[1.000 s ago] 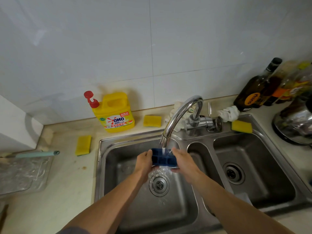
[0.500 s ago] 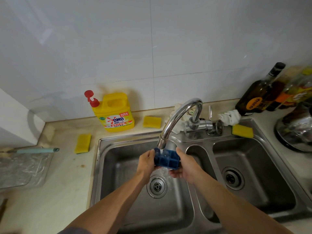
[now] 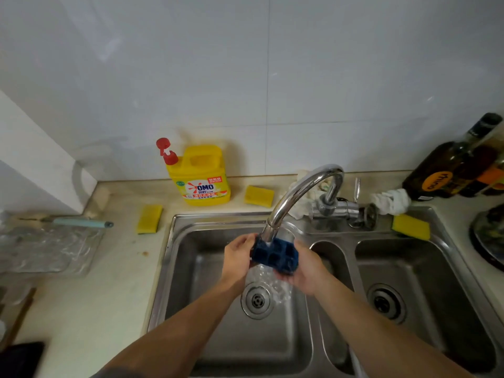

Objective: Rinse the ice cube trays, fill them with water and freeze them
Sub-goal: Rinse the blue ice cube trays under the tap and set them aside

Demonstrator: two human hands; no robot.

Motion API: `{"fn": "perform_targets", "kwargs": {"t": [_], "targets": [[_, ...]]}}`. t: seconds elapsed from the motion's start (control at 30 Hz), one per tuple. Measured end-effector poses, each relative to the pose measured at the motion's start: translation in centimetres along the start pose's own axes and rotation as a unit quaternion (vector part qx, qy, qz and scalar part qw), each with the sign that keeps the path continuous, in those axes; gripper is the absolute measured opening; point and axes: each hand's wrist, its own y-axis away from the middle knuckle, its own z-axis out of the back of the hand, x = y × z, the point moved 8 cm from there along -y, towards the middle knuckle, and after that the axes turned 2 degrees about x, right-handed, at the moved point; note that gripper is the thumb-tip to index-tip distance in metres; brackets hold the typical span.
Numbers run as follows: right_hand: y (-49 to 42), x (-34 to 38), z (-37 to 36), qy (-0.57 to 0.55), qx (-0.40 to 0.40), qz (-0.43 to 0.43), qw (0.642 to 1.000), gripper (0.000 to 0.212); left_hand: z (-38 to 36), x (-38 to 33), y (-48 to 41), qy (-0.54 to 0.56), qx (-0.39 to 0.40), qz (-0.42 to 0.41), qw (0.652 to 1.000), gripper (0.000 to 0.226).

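Tray (image 3: 274, 255) tipped steeper than before — water spilling off.

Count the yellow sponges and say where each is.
3. Yellow rectangular sponge on the counter left of the steel sink; second sponge beside the yellow detergent bottle; third sponge on the sink's right back rim. Others may be hidden.

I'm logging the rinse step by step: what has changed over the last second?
The blue ice cube tray tipped, cells now toward the camera, right end lower; the right hand slid beneath it. Unchanged: left hand grips its other end, faucet running, over the left basin.
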Motion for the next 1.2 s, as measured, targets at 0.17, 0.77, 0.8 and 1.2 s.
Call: {"fn": "perform_targets", "kwargs": {"t": [0.17,0.77,0.8,1.2], "targets": [[0.2,0.6,-1.7,0.034,0.005,0.012,0.999,0.043,2.0,0.5,-0.8,-0.005,-0.058,0.016,0.998,0.033],[3.1,-1.2,0.0,0.023,-0.051,0.033,0.998,0.045,-0.1,2.6,-2.2,-0.056,0.043,0.040,0.997,0.030],[3.2,-1.6,-0.4,0.020,-0.043,0.031,0.998,0.046,0.2,2.5,-2.1,-0.060,0.048,0.034,0.996,0.030],[4.7,-4.3,0.2,-0.094,-0.068,0.036,0.993,0.040,-0.4,2.8,-1.0,-0.112,0.122,0.046,0.985,0.026]]}}
